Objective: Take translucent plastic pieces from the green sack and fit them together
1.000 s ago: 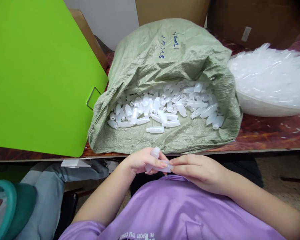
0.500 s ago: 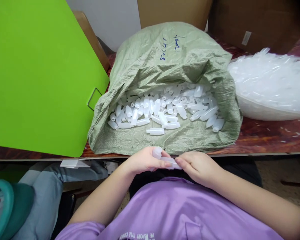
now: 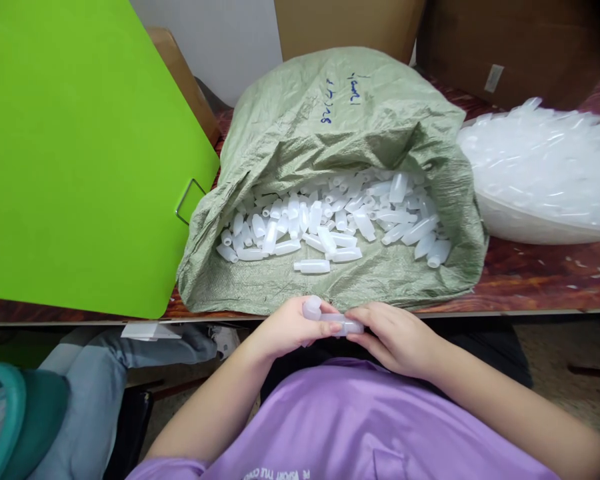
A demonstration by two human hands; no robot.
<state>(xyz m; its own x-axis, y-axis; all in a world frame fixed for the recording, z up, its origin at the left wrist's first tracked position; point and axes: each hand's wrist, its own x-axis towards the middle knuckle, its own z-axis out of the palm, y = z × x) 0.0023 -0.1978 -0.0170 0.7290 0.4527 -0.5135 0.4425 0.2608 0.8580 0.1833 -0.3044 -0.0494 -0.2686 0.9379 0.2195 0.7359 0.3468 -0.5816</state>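
In front of my body, at the table's near edge, my left hand (image 3: 293,327) is closed around a small translucent white plastic bottle (image 3: 333,320) lying sideways. A second white piece with a rounded end (image 3: 311,307) sticks up between the thumb and fingers of that hand; its lower part is hidden. My right hand (image 3: 397,337) pinches the bottle's right end between thumb and fingers. Just beyond both hands, a green woven sack (image 3: 380,283) lies with its mouth towards me. Inside are many similar loose bottles (image 3: 313,267).
A large green board (image 3: 80,153) stands at the left. To the right, a clear bag of white pieces (image 3: 550,173) rests on the red-brown table (image 3: 525,273). Cardboard boxes (image 3: 480,47) stand behind. Low on the left are a teal bucket (image 3: 40,413) and another person's leg (image 3: 93,393).
My right hand's fingers have shifted and opened slightly at the bottle's end, showing more of it. My left hand keeps its hold. The whole view has moved a little.
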